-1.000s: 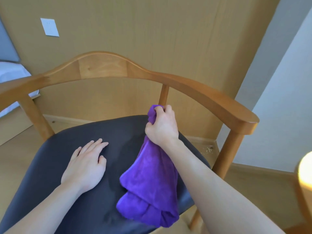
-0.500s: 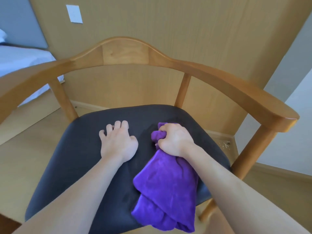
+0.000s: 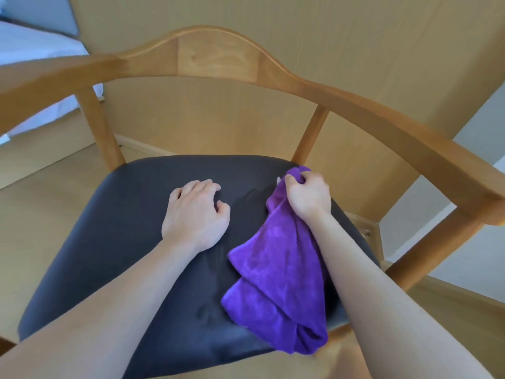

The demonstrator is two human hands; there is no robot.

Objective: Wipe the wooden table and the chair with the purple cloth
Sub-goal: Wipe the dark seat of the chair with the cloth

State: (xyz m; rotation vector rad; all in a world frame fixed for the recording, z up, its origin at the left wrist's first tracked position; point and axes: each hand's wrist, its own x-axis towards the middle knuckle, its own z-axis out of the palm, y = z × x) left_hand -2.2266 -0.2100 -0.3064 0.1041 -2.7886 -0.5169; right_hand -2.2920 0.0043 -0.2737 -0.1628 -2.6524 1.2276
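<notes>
Wiping seems to be in its chair part: the right hand [image 3: 308, 198] grips the purple cloth [image 3: 276, 272] bunched, trailing over the dark seat [image 3: 109, 231]. The left hand [image 3: 195, 214] rests there, fingers loosely curled, holding nothing. No tabletop is in view, and the armrest [image 3: 396, 127] probably remains.

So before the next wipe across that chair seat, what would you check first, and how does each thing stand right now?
1. Cloth held firmly: ok. The right hand grips a bunched end of the purple cloth.
2. Cloth on the seat: ok. Most of it trails over the dark seat toward the front edge.
3. Cloth spread flat for wiping: not ok. It is bunched and folded.
4. Other hand clear of the path: not ok. The left hand rests on the seat just beside the cloth.
5. Seat already clean: cannot tell.
6. Wooden table wiped: cannot tell, it is out of view.
</notes>
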